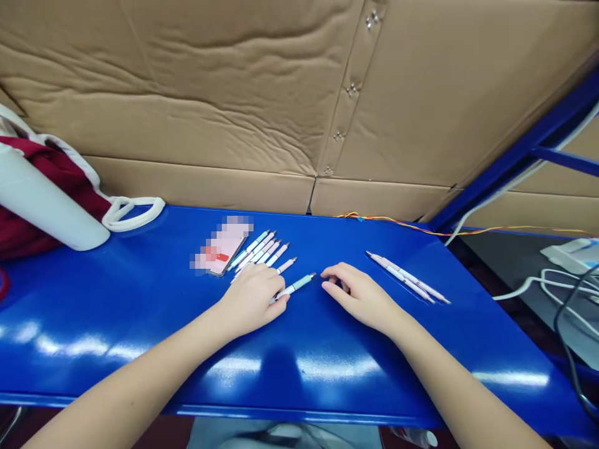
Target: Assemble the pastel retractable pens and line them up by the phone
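My left hand (250, 299) lies on the blue metal table (140, 349), its fingertips curled over the rear end of a mint-green pen (296, 286). That pen's tip points towards my right hand (355, 293), which rests just beside it, loosely curved and holding nothing. Past my left fingers, a fanned row of several white pens with pastel trim (259, 252) lies close to a phone (219, 249) whose screen is blurred out. Several pink-and-white pens (407, 277) lie side by side to the right of my right hand.
At the table's far left lie a white bottle (47, 199) and a dark red cloth bag (28, 168) with white handles. Orange-yellow wires (397, 224) run along the back edge. Cardboard panels (187, 93) stand behind. White cables and a white device (566, 255) sit lower right.
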### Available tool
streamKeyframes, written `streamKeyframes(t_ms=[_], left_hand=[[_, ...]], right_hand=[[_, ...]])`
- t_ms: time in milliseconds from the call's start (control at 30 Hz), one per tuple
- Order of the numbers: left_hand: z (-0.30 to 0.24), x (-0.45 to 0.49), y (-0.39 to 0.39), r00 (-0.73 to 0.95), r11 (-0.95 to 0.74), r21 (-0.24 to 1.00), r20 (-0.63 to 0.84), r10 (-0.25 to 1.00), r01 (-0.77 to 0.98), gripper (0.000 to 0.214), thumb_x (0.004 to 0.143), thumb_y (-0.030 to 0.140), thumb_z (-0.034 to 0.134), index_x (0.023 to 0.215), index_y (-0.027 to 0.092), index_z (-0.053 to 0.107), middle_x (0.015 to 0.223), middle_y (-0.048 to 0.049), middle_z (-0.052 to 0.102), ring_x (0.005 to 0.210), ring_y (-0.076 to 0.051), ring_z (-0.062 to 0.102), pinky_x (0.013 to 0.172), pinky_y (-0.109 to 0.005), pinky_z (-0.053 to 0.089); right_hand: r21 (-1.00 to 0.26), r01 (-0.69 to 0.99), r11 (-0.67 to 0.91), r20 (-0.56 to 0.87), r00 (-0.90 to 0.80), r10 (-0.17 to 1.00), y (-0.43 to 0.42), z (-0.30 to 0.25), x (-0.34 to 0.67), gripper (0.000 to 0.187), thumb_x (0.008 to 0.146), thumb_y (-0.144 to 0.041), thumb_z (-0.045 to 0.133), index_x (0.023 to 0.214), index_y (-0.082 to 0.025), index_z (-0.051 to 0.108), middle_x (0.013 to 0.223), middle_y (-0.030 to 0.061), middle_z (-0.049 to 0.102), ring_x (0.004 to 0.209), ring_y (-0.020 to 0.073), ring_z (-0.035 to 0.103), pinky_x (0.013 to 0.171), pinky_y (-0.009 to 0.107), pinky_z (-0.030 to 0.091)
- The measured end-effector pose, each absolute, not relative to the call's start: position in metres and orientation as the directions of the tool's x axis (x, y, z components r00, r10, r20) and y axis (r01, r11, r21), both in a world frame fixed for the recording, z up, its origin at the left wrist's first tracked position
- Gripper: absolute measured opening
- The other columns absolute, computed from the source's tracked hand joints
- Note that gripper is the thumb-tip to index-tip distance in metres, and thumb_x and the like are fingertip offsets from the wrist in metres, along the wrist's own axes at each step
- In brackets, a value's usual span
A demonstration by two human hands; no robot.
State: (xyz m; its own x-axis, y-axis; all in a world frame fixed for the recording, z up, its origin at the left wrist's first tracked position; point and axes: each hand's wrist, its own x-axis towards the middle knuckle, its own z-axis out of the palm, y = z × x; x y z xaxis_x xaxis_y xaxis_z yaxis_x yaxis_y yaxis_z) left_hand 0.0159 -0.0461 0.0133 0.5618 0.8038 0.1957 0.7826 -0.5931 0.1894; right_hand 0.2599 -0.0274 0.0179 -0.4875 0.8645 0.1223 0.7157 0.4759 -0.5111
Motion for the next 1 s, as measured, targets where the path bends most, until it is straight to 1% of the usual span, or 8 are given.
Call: streamKeyframes(t_ms=[167,300,533,633,733,800,900,1000], left_hand=[[0.009,0.012,-0.033,0.467,-0.501,0.094,0.246,0.849,0.860,0.025,0.084,0.035,0.052,0.067,0.018,0.058,0.073,-0.0053,0.061,0.075,-0.022,0.055,0.069,-0.036,0.040],[0.005,0.012,-0.026,0.440,-0.474,0.076,0.271,0.856,0.877,0.022,0.082,0.034,0.055,0.066,0.018,0.054,0.075,-0.0059,0.061,0.074,-0.022,0.057,0.066,-0.035,0.040],[0.003,0.014,-0.022,0.428,-0.469,0.128,0.254,0.867,0.874,0.019,0.084,0.034,0.054,0.074,0.018,0.052,0.077,-0.0049,0.062,0.076,-0.023,0.058,0.067,-0.034,0.041],[0.004,0.013,-0.023,0.424,-0.468,0.161,0.244,0.872,0.869,0.023,0.084,0.039,0.054,0.073,0.019,0.052,0.078,-0.0047,0.062,0.076,-0.023,0.057,0.067,-0.033,0.041],[0.006,0.013,-0.025,0.423,-0.473,0.188,0.255,0.870,0.860,0.019,0.083,0.035,0.054,0.073,0.019,0.053,0.078,-0.0046,0.062,0.076,-0.021,0.057,0.068,-0.033,0.042],[0.007,0.013,-0.028,0.427,-0.489,0.214,0.277,0.861,0.846,0.016,0.083,0.032,0.052,0.074,0.018,0.054,0.076,-0.0038,0.062,0.075,-0.021,0.057,0.069,-0.033,0.042],[0.010,0.017,-0.036,0.458,-0.533,0.279,0.293,0.839,0.799,0.021,0.085,0.037,0.051,0.075,0.018,0.056,0.074,-0.0025,0.061,0.074,-0.019,0.057,0.070,-0.033,0.041],[0.014,0.023,-0.045,0.518,-0.584,0.350,0.270,0.811,0.732,0.028,0.087,0.045,0.050,0.081,0.019,0.059,0.076,-0.0017,0.063,0.076,-0.018,0.058,0.073,-0.032,0.041]], right_hand=[[-0.301,0.929,0.218,0.125,-0.188,0.974,-0.005,0.024,0.304,0.022,0.086,-0.038,0.051,0.093,-0.019,0.060,0.082,0.0050,0.061,0.076,0.0193,0.057,0.068,0.029,0.042],[-0.147,0.989,0.009,0.097,0.005,0.995,0.011,0.015,0.337,0.018,0.083,-0.036,0.053,0.086,-0.019,0.058,0.084,0.0062,0.060,0.074,0.0195,0.057,0.060,0.027,0.037],[-0.123,0.991,-0.049,0.041,0.055,0.998,0.016,0.007,0.334,0.017,0.082,-0.036,0.053,0.079,-0.019,0.056,0.082,0.0074,0.062,0.068,0.0191,0.057,0.054,0.026,0.034],[-0.135,0.990,-0.030,0.035,0.035,0.999,0.012,0.011,0.326,0.016,0.083,-0.032,0.051,0.088,-0.019,0.058,0.080,0.0073,0.064,0.068,0.0200,0.058,0.053,0.026,0.033],[-0.249,0.968,0.029,0.017,-0.025,1.000,0.008,0.015,0.320,0.019,0.082,-0.027,0.048,0.095,-0.019,0.060,0.072,0.0044,0.063,0.065,0.0191,0.058,0.054,0.027,0.035],[-0.464,0.885,0.047,0.002,-0.052,0.999,0.005,0.017,0.312,0.018,0.079,-0.026,0.048,0.093,-0.019,0.059,0.064,0.0008,0.060,0.060,0.0165,0.057,0.054,0.026,0.038],[-0.863,0.506,-0.017,-0.057,-0.064,0.996,-0.006,0.021,0.292,0.014,0.072,-0.025,0.049,0.085,-0.020,0.051,0.059,-0.0036,0.057,0.047,0.0118,0.053,0.045,0.023,0.039],[-0.989,0.053,-0.136,-0.143,-0.187,0.972,-0.023,0.024,0.264,0.019,0.068,-0.025,0.055,0.081,-0.021,0.043,0.066,-0.0027,0.064,0.051,0.0121,0.061,0.046,0.022,0.046]])
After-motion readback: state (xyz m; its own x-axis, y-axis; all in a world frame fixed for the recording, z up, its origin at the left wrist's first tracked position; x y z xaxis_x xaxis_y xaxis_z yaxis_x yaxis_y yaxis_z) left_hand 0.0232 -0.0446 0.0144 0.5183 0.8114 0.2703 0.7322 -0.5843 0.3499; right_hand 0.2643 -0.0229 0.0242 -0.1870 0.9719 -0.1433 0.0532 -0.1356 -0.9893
